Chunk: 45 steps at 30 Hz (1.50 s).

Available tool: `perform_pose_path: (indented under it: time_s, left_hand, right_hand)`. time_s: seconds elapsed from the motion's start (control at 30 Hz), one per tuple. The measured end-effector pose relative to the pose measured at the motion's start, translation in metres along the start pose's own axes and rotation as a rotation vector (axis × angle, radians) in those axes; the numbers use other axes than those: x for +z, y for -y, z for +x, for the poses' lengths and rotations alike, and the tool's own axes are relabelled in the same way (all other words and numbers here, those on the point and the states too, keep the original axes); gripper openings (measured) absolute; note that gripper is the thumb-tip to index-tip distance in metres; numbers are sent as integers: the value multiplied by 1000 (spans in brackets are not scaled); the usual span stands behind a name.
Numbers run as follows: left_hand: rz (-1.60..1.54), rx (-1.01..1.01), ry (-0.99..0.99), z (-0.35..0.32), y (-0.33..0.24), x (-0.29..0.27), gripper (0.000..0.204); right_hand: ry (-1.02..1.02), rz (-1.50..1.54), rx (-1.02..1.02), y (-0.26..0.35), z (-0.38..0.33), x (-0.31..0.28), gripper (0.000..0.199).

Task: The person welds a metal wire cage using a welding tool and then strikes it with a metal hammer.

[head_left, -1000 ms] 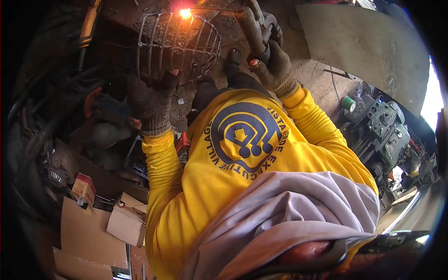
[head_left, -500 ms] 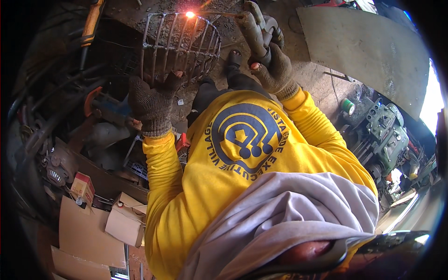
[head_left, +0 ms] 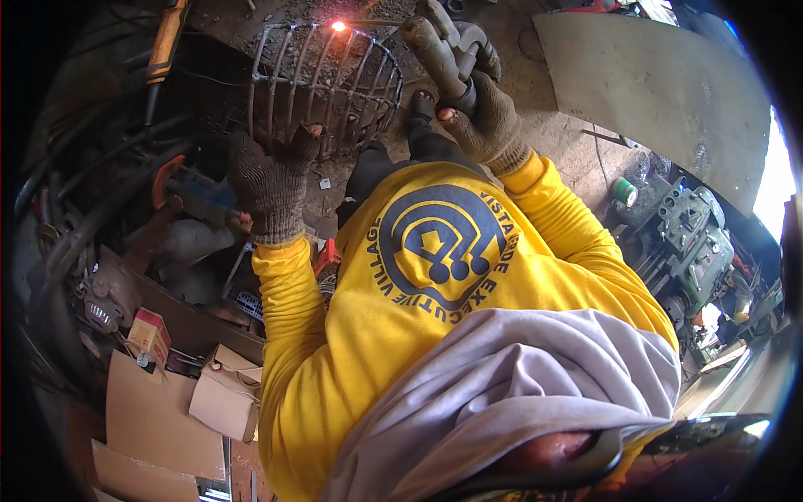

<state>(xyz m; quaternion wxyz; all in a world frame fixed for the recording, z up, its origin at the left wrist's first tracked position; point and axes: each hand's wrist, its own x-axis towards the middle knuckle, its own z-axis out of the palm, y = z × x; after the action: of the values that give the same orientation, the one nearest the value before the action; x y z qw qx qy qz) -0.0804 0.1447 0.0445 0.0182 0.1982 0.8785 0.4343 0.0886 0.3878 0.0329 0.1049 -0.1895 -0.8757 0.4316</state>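
A basket-shaped frame of welded metal bars (head_left: 341, 86) stands tilted at the upper middle. My left hand (head_left: 272, 180), in a dark knitted glove with bare fingertips, is closed on its near lower edge; most of the fingers are hidden behind the bars. My gloved right hand (head_left: 489, 125) grips a welding electrode holder (head_left: 435, 57), thumb along its side. From the holder a thin welding rod (head_left: 376, 23) reaches left to the frame's top rim. A bright arc (head_left: 338, 26) glows where rod tip and rim meet.
An orange-handled tool (head_left: 166, 42) is at the upper left. A large metal sheet (head_left: 657, 92) leans at the upper right, above a greasy machine part (head_left: 690, 243). Cardboard pieces (head_left: 159, 414) and a small box (head_left: 149, 332) lie lower left. My sandalled foot (head_left: 422, 105) is behind the frame.
The electrode holder and my right hand have shifted a little left. The glowing arc has crept slightly left along the rim. The frame has turned slightly, its right end moving right.
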Motion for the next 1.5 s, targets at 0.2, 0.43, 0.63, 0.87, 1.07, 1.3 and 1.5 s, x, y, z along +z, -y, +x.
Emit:
perform_pose_path:
  time_s: [0.2,0.43,0.63,0.87,1.07,1.3,1.5]
  left_hand:
    - [-200,37,124,4,4,-1,61]
    - [-35,55,97,0,7,1,47]
    - [28,27,103,0,8,-3,63]
    - [151,-82,206,2,-11,-10,46]
    - [-52,28,135,1,2,-3,49]
    - [23,-48,131,1,0,-5,59]
    - [41,-38,99,2,2,-5,65]
  right_hand:
    - [-23,-38,-55,1,7,5,71]
    - [7,-76,-78,4,11,1,71]
    - [-1,-119,-98,6,14,4,70]
    - [15,-95,-45,10,13,5,62]
    - [21,-134,-85,8,14,8,71]
    - [27,-113,-94,8,15,6,71]
    - [22,-129,-88,8,14,7,71]
